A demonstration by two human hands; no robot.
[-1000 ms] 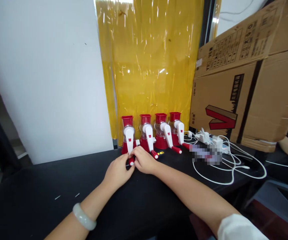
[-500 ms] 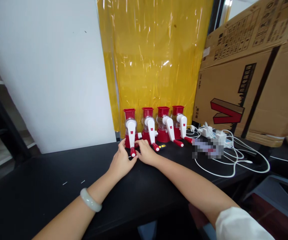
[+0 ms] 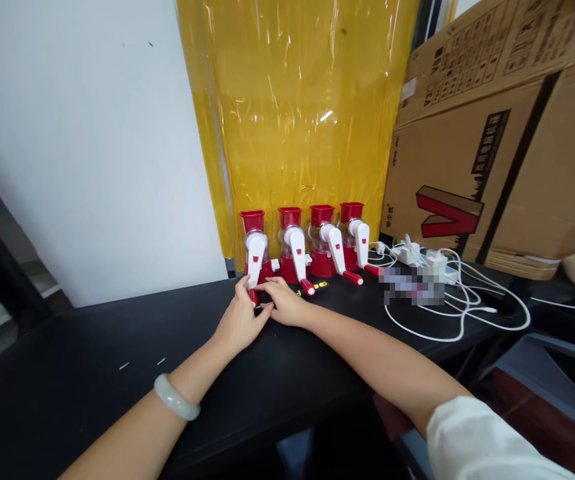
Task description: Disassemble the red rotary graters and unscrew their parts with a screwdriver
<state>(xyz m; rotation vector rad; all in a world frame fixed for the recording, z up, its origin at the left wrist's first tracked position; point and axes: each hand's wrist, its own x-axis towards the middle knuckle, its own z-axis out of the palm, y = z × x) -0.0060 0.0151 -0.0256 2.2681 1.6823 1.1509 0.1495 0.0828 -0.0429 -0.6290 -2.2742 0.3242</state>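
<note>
The leftmost red-and-white grater (image 3: 256, 248) stands upright, its crank (image 3: 254, 267) pointing downward; a black-and-yellow screwdriver (image 3: 320, 286), partly hidden, is to its right.

Black tabletop (image 3: 92, 340) lies open left of the left hand (image 3: 237, 319), bar two thin slivers (image 3: 161, 361); four crank grinders (image 3: 297, 248) block the way ahead; to the right, white cables (image 3: 442, 341) and a cardboard box (image 3: 447, 160) obstruct

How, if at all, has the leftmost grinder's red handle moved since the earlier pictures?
Yes: the red handle has shifted slightly left, judged against the unmoved next grinder.
</note>
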